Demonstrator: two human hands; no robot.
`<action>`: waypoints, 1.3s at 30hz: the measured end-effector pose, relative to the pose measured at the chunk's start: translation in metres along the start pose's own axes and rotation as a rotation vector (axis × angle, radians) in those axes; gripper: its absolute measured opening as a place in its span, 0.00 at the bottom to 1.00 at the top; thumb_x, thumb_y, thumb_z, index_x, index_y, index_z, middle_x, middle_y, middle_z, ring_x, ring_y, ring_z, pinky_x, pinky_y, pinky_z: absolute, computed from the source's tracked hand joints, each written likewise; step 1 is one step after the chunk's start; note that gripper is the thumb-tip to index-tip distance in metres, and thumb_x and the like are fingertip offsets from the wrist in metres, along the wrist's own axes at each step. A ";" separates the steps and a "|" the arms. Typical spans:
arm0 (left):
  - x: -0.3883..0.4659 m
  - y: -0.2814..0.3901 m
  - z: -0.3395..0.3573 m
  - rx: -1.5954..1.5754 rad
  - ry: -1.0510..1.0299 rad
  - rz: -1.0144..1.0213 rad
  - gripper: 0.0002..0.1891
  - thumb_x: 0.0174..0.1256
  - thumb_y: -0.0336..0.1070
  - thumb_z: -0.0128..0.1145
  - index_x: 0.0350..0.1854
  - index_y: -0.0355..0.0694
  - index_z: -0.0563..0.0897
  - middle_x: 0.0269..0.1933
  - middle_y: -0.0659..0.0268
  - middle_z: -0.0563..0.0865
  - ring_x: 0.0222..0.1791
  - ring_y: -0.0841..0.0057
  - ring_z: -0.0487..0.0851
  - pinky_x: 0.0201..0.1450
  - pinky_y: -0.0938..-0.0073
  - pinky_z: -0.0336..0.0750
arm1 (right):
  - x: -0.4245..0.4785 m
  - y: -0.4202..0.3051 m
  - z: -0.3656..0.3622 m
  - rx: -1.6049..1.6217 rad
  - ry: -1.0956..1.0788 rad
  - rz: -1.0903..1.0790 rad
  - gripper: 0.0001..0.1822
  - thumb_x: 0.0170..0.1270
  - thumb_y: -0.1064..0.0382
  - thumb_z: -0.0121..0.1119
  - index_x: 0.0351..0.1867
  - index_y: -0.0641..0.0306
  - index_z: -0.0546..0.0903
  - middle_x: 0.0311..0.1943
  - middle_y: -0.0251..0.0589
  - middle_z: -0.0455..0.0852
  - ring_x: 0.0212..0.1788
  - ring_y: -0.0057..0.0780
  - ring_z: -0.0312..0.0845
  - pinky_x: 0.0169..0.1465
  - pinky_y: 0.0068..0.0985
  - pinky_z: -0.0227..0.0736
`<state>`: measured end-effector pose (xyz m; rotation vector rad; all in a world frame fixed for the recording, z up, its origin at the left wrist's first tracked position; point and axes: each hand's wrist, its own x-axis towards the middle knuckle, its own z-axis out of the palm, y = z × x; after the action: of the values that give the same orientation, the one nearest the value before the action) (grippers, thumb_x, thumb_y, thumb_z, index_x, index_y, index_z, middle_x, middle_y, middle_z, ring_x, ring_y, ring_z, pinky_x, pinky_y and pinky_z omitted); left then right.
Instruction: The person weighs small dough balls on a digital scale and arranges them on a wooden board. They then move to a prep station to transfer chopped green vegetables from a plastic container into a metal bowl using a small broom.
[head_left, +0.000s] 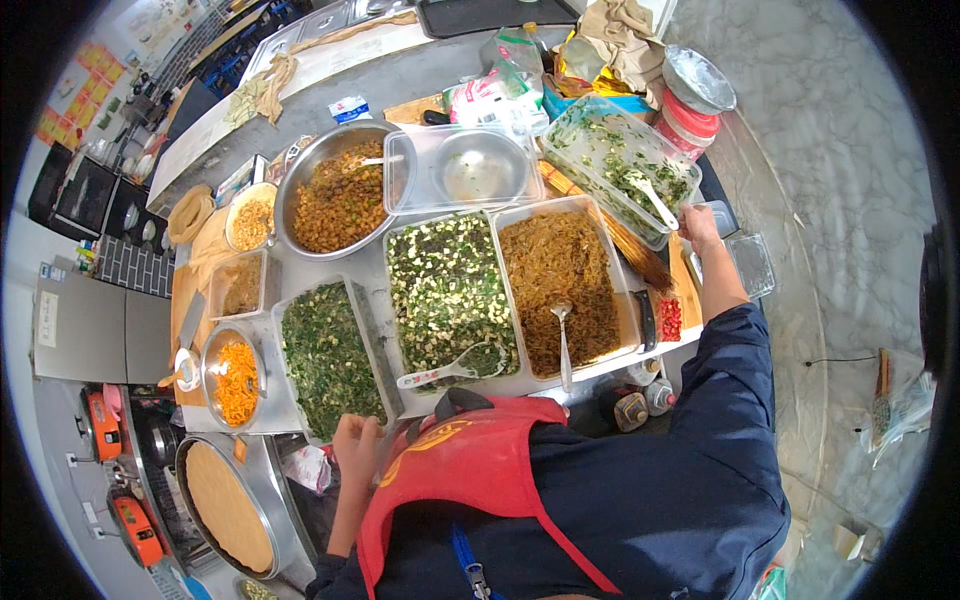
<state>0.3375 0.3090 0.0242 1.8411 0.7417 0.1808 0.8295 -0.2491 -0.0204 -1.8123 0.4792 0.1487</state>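
Observation:
At the lower rim of a clear tub of chopped greens (330, 352), my left hand (358, 448) has its fingers bent; whether they grip the rim I cannot tell. My right hand (699, 227) reaches out to the right and is closed on the near corner of a clear plastic tub (600, 176). Some chopped greens and a white spoon (654, 199) lie in that tub, the spoon's handle close to my fingers. Between my hands stand a tub of greens with pale cubes (446, 289), a patterned ladle (450, 369) in it, and a tub of brown noodle-like filling (559, 277) with a metal spoon (564, 345).
A steel bowl of diced filling (337, 199) stands farther back beside a clear lid or tray (465, 169). Shredded orange food fills a small steel bowl (236, 382) at left, near a cleaver (191, 322). A black-handled knife (645, 319) and straw brush (630, 240) lie at right. Lower left is a round dough pan (225, 506).

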 end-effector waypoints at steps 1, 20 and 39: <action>-0.001 0.003 0.003 -0.006 0.014 -0.004 0.08 0.65 0.30 0.57 0.28 0.36 0.73 0.24 0.65 0.80 0.25 0.81 0.79 0.31 0.79 0.74 | -0.002 -0.003 0.003 0.014 0.023 -0.029 0.15 0.64 0.58 0.58 0.33 0.71 0.78 0.23 0.39 0.77 0.21 0.27 0.73 0.24 0.25 0.73; 0.073 0.139 0.091 -0.513 -0.347 0.157 0.34 0.69 0.34 0.53 0.72 0.38 0.52 0.65 0.47 0.71 0.61 0.63 0.76 0.57 0.65 0.76 | -0.238 -0.079 0.078 0.310 -0.032 -0.488 0.10 0.70 0.59 0.57 0.35 0.64 0.77 0.24 0.31 0.80 0.22 0.15 0.72 0.26 0.17 0.69; 0.118 0.017 -0.106 -1.070 0.042 0.504 0.43 0.57 0.33 0.63 0.72 0.38 0.51 0.60 0.56 0.71 0.58 0.65 0.73 0.65 0.61 0.65 | -0.560 -0.052 0.387 0.193 -1.051 0.312 0.26 0.59 0.69 0.68 0.55 0.72 0.69 0.23 0.32 0.76 0.19 0.16 0.69 0.20 0.16 0.63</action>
<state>0.3892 0.4569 0.0556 0.9428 0.1009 0.7789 0.3974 0.2646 0.1029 -1.2298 0.0035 1.1540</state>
